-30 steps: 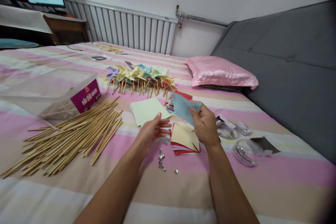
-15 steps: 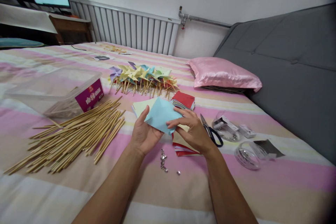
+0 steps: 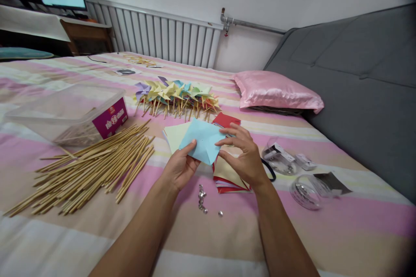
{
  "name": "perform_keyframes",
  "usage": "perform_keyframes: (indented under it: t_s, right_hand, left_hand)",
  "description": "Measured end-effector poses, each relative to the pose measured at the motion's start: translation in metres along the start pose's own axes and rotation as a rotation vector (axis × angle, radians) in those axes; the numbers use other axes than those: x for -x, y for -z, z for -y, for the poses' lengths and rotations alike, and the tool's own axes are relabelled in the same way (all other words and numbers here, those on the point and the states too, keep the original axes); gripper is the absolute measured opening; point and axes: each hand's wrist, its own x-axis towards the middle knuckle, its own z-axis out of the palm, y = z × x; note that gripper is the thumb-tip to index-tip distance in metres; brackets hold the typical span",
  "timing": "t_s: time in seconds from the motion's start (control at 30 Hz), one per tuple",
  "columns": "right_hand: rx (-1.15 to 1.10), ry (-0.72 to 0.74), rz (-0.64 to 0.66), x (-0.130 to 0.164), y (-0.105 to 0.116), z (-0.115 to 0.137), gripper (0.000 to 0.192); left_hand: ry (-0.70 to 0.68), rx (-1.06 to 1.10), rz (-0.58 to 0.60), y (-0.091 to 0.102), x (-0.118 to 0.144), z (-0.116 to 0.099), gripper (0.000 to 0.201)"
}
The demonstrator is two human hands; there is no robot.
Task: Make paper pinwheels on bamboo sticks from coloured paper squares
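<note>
Two bare hands hold one light blue paper square [image 3: 203, 140] above the middle of the striped bed [image 3: 325, 225]. Left hand [image 3: 179, 168]: thumb on top and fingers beneath, pinching the square's near-left edge. Right hand [image 3: 245, 158]: fingertips pressed on the square's right corner, the remaining fingers loosely spread. The square is tilted, one corner pointing down toward the person, and lifted clear of the bedcover.

Directly beneath the hands lie a pale yellow sheet [image 3: 173, 135] and a stack of cut coloured papers [image 3: 229, 179], red at the bottom. A second stack of red paper [image 3: 227, 120] lies just beyond the right hand. Small metal pins [image 3: 202, 197] are scattered near the person, between the forearms. A dark scissor handle [image 3: 270, 171] shows just right of the right wrist.

Toward the left edge of the bed: a heap of bamboo sticks [image 3: 87, 169] and, behind it, a clear plastic box [image 3: 69, 112] with a purple label. Finished paper pinwheels [image 3: 177, 95] lie in a row farther back. A pink pillow [image 3: 276, 91] rests at the far right, against the grey headboard [image 3: 357, 73].
</note>
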Motion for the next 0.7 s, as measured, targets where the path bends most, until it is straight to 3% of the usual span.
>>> perform_keyframes:
  t_s: [0.13,0.37,0.7]
  right_hand:
    - [-0.062,-0.033,-0.095,0.000,-0.001,-0.003,0.019]
    - [-0.337,-0.050,0.149,0.002,-0.006,-0.009,0.035]
    - [-0.352,-0.128,0.144,0.003,0.002,-0.020,0.013]
  left_hand:
    - [-0.036,0.046,-0.022,-0.001,0.000,-0.001,0.021]
    - [-0.012,0.049,0.053,0.000,0.001,0.000,0.024]
    - [0.056,0.010,0.067,0.002,0.007,-0.010,0.015]
